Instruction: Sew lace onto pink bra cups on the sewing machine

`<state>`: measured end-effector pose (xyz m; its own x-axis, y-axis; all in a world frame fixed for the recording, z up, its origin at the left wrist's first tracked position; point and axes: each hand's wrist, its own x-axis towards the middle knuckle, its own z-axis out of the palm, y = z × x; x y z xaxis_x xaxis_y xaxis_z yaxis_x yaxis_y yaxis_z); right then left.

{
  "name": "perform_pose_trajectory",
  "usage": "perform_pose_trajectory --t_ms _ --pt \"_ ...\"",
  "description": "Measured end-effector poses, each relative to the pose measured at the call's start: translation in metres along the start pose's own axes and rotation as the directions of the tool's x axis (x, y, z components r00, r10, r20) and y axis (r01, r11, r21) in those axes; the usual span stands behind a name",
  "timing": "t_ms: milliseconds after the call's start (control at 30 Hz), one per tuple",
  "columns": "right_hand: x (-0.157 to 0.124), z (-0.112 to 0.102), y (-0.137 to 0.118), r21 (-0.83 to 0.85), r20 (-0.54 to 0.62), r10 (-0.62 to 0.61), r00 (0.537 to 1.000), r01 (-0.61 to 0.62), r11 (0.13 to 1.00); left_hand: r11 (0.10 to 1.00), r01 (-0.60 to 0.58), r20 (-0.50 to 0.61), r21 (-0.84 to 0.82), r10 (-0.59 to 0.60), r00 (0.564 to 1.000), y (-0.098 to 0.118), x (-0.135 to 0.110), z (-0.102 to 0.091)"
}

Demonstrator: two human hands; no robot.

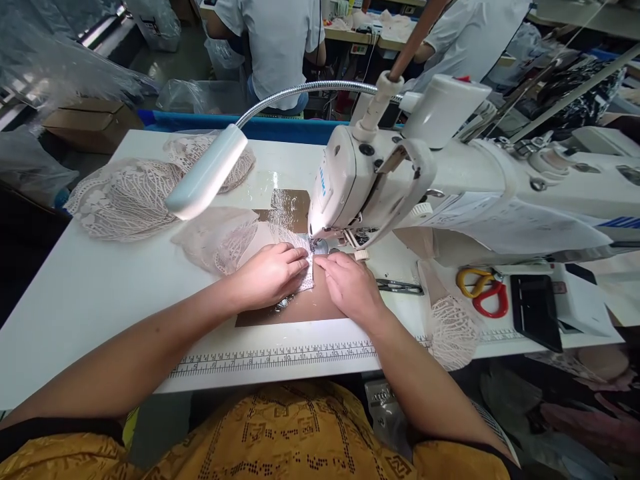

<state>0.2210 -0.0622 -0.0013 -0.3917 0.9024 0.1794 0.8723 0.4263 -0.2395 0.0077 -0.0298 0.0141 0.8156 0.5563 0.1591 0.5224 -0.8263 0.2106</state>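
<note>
My left hand (273,273) is closed on a piece of pale lace fabric (305,280), its fingers together and pressing the piece down just left of the sewing machine's needle area. The rest of the lace, with a sheer pale part (210,237), trails off to the left. My right hand (353,287) rests on the brown plate (300,313), fingers curled and forefinger pointing at the right edge of the lace. Whatever is under its fingertips is hidden. The white sewing machine (340,180) stands over both hands, its presser foot close to the fingertips.
Lace pieces (125,197) lie at the left under a lamp (207,173). To the right are black tweezers (400,287), red-and-yellow-handled scissors (483,290), a hanging lace piece (453,333) and a black tray-like object (535,310). A ruler strip (275,357) runs along the front edge. Two people work beyond.
</note>
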Motion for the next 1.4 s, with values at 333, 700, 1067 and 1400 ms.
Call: perform_pose_trajectory --t_ms 333,700,1067,1400 --pt "0.002 -0.002 -0.007 -0.119 0.111 0.001 0.994 0.012 0.993 0.998 0.034 -0.026 0.050 -0.033 0.999 0.007 0.002 0.005" --pt "0.004 -0.002 -0.009 -0.119 0.070 0.044 0.997 -0.035 0.992 0.998 0.042 0.053 0.052 -0.045 0.998 0.006 0.004 -0.004" --pt "0.002 0.000 -0.002 0.135 -0.027 0.007 1.000 -0.003 0.991 0.986 0.113 0.128 -0.124 -0.097 0.987 -0.003 -0.006 -0.014" --pt "0.008 0.004 -0.008 0.239 -0.043 0.008 0.999 0.003 0.971 0.531 0.361 0.231 -0.767 -0.296 0.927 -0.027 -0.004 -0.014"
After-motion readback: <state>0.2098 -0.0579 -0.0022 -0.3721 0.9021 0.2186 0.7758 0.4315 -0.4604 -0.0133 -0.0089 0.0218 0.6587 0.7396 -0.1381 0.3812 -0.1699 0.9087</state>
